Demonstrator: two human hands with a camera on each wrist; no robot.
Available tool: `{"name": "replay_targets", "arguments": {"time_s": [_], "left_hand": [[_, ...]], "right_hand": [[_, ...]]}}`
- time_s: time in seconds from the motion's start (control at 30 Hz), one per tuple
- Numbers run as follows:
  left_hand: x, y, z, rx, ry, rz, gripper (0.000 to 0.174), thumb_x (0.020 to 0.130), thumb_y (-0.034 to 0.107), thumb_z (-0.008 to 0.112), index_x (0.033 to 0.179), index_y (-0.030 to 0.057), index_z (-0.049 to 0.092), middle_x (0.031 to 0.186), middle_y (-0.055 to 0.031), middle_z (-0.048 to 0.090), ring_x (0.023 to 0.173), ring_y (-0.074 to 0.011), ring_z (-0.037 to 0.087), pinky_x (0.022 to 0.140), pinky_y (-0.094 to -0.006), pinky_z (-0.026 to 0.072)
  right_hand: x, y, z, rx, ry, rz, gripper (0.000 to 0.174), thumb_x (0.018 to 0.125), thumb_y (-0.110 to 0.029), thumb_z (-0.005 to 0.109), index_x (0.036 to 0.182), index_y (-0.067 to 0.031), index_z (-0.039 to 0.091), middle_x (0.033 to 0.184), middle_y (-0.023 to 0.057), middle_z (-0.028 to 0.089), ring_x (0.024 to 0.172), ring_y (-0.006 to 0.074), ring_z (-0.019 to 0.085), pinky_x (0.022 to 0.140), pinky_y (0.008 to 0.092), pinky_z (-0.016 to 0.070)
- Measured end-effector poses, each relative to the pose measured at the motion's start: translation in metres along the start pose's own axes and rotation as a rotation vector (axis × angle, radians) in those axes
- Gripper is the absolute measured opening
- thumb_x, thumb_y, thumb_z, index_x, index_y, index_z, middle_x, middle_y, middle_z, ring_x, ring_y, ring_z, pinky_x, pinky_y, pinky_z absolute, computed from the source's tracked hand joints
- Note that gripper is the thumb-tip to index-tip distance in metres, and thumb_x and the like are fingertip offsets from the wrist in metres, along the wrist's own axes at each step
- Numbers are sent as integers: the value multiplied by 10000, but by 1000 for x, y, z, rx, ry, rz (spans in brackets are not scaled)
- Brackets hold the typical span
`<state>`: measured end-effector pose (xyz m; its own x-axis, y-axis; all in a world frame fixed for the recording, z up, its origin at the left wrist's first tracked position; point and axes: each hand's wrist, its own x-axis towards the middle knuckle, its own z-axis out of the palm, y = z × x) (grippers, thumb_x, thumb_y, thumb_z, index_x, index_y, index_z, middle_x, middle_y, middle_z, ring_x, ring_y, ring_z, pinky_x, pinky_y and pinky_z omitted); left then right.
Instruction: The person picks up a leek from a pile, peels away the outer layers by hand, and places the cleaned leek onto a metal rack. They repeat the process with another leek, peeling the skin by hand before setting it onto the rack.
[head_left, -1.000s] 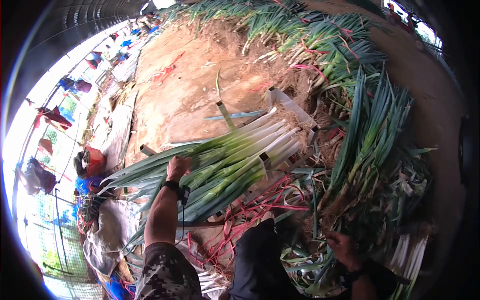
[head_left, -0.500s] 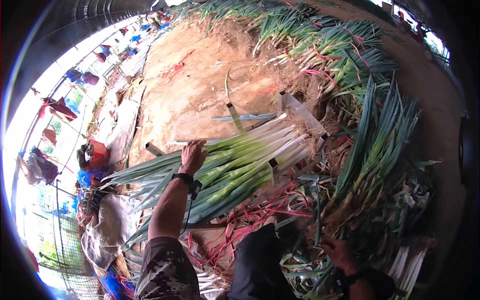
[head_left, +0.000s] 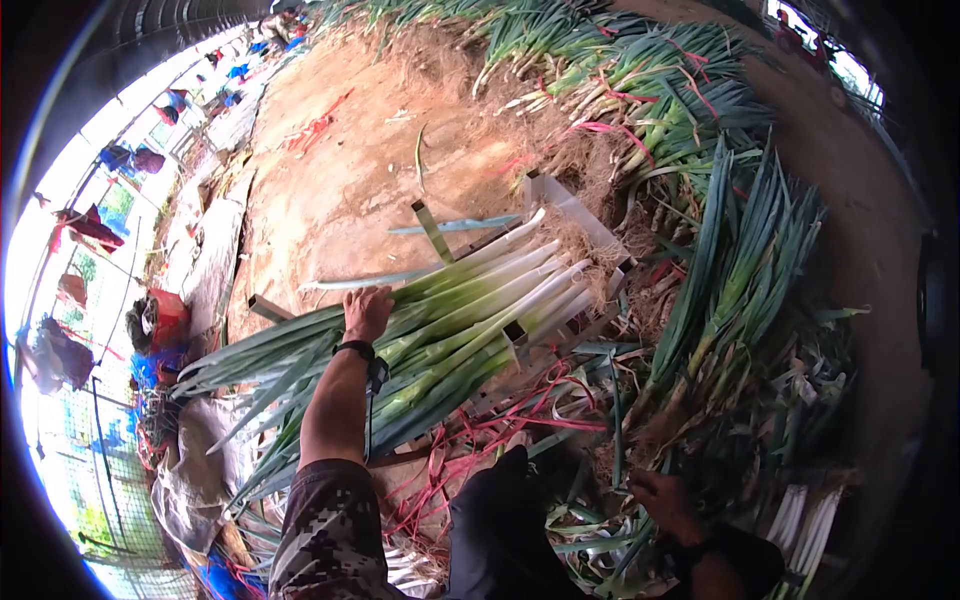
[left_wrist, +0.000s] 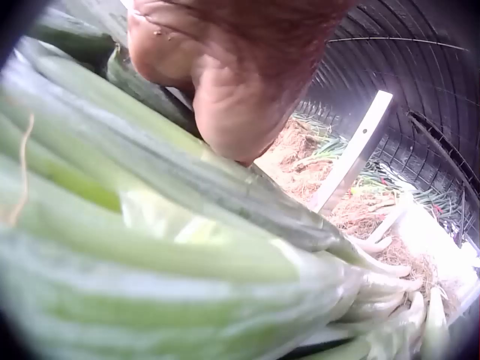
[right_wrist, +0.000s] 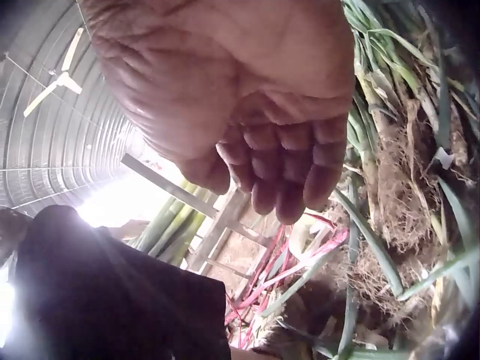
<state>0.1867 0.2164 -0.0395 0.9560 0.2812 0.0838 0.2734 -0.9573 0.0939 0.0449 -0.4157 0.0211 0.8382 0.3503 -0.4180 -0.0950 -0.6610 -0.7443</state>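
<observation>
Long leeks (head_left: 470, 300) lie side by side across a low frame with upright posts (head_left: 432, 232), white ends and roots at the right, leaves spreading left. My left hand (head_left: 367, 312) rests on the leaves at the bundle's far edge; in the left wrist view the hand (left_wrist: 232, 75) touches the leek stalks (left_wrist: 150, 172), its fingertips hidden. Low at the right, my right hand (head_left: 668, 508) hangs over loose leaves. The right wrist view shows that hand (right_wrist: 247, 97) empty, palm visible and fingers slightly bent.
Tangled pink ties (head_left: 445, 480) lie at the frame's near side. A large leek bundle (head_left: 735, 270) lies to the right, with more heaped behind (head_left: 660, 90). Bare earth (head_left: 330, 190) stretches beyond the frame. A few white-stemmed leeks (head_left: 805, 525) lie at lower right.
My left hand has moved from over the leaves onto the bundle's far edge, its fingers less tightly bent. The right hand stays low and empty. The head view has shifted slightly.
</observation>
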Motion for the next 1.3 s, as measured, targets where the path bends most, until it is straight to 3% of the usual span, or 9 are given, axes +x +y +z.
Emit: {"name": "replay_targets", "arguments": {"time_s": [0.1, 0.27, 0.53, 0.63, 0.7, 0.8, 0.87, 1.03, 1.3], "left_hand": [[0, 7, 4, 198, 206, 54, 434, 859, 359, 662, 1249, 171, 637, 1212, -77, 648, 1218, -295, 526, 1044, -547, 316], [50, 101, -66, -470, 530, 242, 206, 926, 190, 667, 1096, 77, 693, 1030, -122, 716, 949, -300, 679, 840, -394, 528], [-8, 418, -160, -1024, -308, 973, 260, 1016, 145, 545, 1167, -44, 640, 1104, -136, 692, 978, -198, 678, 906, -341, 526], [-21, 499, -39, -1439, -968, 712, 281, 1018, 175, 537, 1193, -23, 633, 991, -115, 719, 857, -183, 692, 789, -325, 553], [-43, 529, 61, -1249, -1043, 405, 298, 1003, 268, 550, 1115, 29, 688, 889, -49, 729, 752, -133, 677, 626, -283, 522], [-117, 538, 135, -784, -590, 455, 292, 890, 313, 573, 992, 66, 693, 874, -165, 698, 794, -352, 676, 662, -443, 505], [-140, 529, 244, -763, -693, 269, 317, 893, 342, 560, 987, 67, 687, 884, -182, 697, 853, -391, 663, 689, -468, 495], [-166, 540, 231, -869, -236, 150, 357, 903, 379, 550, 962, 50, 675, 881, -218, 683, 864, -417, 651, 729, -493, 488], [-137, 578, 178, -1169, -1005, 56, 446, 854, 458, 698, 915, 17, 673, 799, -106, 690, 764, -210, 677, 653, -363, 514]], "right_hand": [[3, -1, -12, -50, 14, -149, 283, 898, -212, 660, 1140, -69, 687, 953, 147, 723, 881, 287, 719, 772, 369, 552], [-22, -29, -79, -124, -45, -96, 317, 918, -223, 643, 1187, -59, 676, 1030, 167, 719, 961, 262, 708, 843, 364, 539], [-30, 7, -133, 805, 438, -76, 348, 991, -186, 598, 1256, 40, 589, 974, 124, 708, 876, 175, 699, 779, 284, 562], [-49, -3, -144, 844, 432, -41, 330, 995, -174, 586, 1245, 42, 593, 972, 120, 708, 858, 168, 694, 783, 285, 562], [-61, -1, -148, 877, 397, -73, 311, 1012, -173, 573, 1264, 9, 585, 989, 90, 699, 879, 133, 665, 794, 264, 539], [-86, -4, -156, 872, 376, -73, 308, 1008, -135, 575, 1275, 19, 571, 994, 102, 694, 887, 129, 655, 810, 276, 535], [-100, 5, -155, 890, 369, -82, 307, 1011, -124, 565, 1276, 30, 565, 1006, 109, 690, 916, 135, 648, 835, 289, 533], [-133, 14, -162, 898, 345, 32, 340, 1003, -122, 571, 1295, 51, 558, 988, 117, 709, 939, 132, 656, 875, 293, 523], [-138, 22, -164, 874, 329, 12, 336, 999, -127, 572, 1274, 66, 574, 977, 117, 721, 899, 122, 671, 838, 272, 536]]}}
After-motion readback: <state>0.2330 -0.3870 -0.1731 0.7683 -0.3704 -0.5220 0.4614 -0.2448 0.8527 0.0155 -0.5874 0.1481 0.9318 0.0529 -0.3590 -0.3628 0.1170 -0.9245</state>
